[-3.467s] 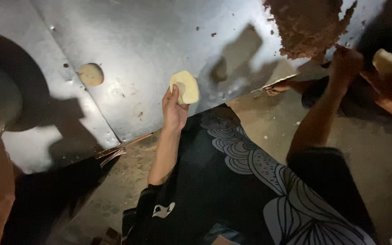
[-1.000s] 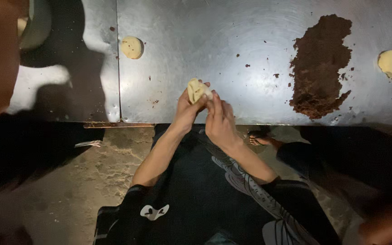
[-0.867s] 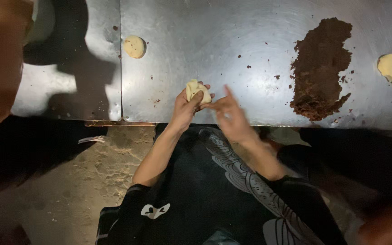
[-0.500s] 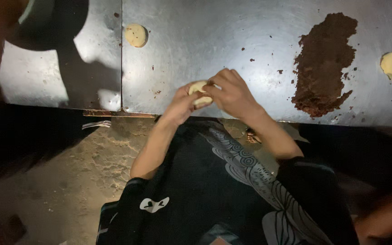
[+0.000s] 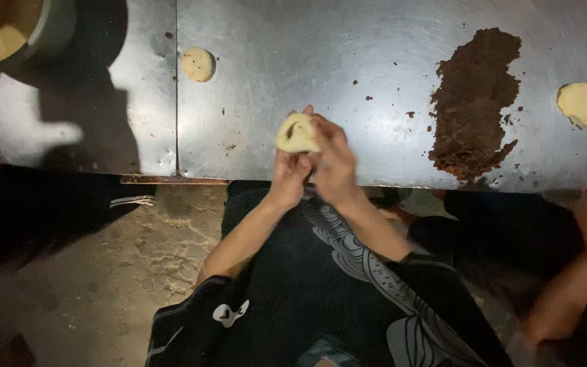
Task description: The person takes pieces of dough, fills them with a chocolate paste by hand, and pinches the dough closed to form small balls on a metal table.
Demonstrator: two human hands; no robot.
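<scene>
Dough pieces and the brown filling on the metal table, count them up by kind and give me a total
Pale dough pieces: 3, the folded piece held between the left hand and right hand, a small round and a flat piece on the metal table
Brown filling piles: 1
Total: 4

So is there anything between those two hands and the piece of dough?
Nothing visible. Both the left hand and the right hand already touch the piece of dough, holding it above the metal table.
</scene>
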